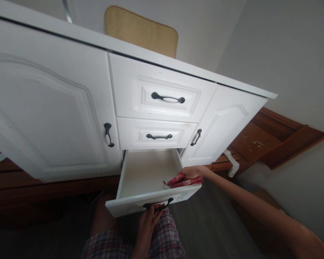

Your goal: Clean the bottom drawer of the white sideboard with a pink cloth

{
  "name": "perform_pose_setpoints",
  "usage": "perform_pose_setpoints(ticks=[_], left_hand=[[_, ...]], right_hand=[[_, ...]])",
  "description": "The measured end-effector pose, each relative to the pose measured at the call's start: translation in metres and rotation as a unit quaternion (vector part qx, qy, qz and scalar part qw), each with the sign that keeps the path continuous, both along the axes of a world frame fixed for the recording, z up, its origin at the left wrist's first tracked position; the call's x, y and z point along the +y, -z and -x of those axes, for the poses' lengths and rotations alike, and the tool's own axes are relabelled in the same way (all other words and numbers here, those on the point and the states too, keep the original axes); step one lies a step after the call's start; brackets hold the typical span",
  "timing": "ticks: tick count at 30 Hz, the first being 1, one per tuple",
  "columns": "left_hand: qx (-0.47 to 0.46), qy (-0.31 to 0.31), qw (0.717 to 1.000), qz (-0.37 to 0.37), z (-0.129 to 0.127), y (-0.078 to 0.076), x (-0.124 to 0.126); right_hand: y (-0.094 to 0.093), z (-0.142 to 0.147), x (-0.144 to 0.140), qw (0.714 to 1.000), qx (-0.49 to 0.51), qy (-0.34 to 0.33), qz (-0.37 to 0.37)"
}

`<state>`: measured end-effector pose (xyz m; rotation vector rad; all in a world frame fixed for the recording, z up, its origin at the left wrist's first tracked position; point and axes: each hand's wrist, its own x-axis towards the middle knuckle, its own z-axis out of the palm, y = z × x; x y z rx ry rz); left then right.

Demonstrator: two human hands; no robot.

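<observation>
A white cabinet has its bottom drawer (140, 172) pulled open; the inside looks bare and pale. My left hand (149, 219) grips the dark drawer handle (158, 205) on the drawer front from below. My right hand (193, 173) reaches over the drawer's right side wall and presses a red cloth (179, 181) against the inner front right corner of the drawer.
Two shut drawers (162, 97) sit above the open one, with shut cabinet doors (51, 115) on either side. A tan cushion (142, 30) leans on the cabinet top. Brown wooden trim (275, 140) runs along the wall at right. My knees in plaid shorts (164, 241) are under the drawer.
</observation>
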<state>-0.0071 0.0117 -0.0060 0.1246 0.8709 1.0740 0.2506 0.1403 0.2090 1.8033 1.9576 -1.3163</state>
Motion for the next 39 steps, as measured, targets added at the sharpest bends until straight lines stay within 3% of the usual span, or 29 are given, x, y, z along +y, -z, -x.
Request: perform_pose_setpoints(ticks=[3,5,8,11,14,17,20,23,25,27,30,35,37,39], left_hand=[[0.005,0.002,1.000,-0.012,0.001,-0.001,0.007],[0.009,0.001,0.999,-0.034,-0.001,-0.003,0.016],[0.024,-0.009,0.997,-0.074,-0.005,-0.007,0.036],[0.036,-0.020,0.995,-0.096,-0.010,-0.012,0.058],[0.031,-0.027,0.995,-0.096,-0.010,-0.016,0.080],[0.031,-0.032,0.995,-0.094,-0.009,-0.019,0.102],[0.038,-0.039,0.995,-0.087,-0.009,-0.022,0.125],[0.049,-0.052,0.994,-0.082,-0.012,-0.026,0.150],[0.059,-0.061,0.993,-0.082,-0.015,-0.029,0.166],[0.071,-0.067,0.992,-0.082,-0.018,-0.032,0.182],[0.092,-0.075,0.989,-0.084,-0.022,-0.032,0.200],[0.126,-0.076,0.985,-0.090,-0.022,-0.023,0.213],[0.136,-0.070,0.984,-0.094,-0.022,-0.018,0.216],[0.145,-0.061,0.983,-0.094,-0.022,-0.012,0.220]], right_hand=[[-0.039,-0.038,-0.026,0.996,0.037,0.015,-0.084],[-0.052,-0.067,-0.052,0.982,0.104,0.077,-0.139],[-0.039,-0.107,-0.100,0.919,0.210,0.278,-0.185],[0.013,-0.128,-0.147,0.850,0.268,0.416,-0.179],[0.086,-0.124,-0.184,0.795,0.304,0.505,-0.144],[0.161,-0.096,-0.207,0.746,0.363,0.552,-0.080],[0.227,-0.056,-0.219,0.673,0.431,0.599,-0.052],[0.272,-0.017,-0.223,0.600,0.495,0.628,-0.020],[0.289,0.004,-0.222,0.559,0.542,0.627,0.004],[0.296,0.017,-0.215,0.517,0.593,0.618,-0.005],[0.291,0.022,-0.189,0.471,0.647,0.596,-0.057],[0.256,0.006,-0.106,0.410,0.685,0.586,-0.134],[0.237,0.005,-0.064,0.416,0.674,0.583,-0.182],[0.219,0.011,-0.021,0.457,0.633,0.566,-0.266]])
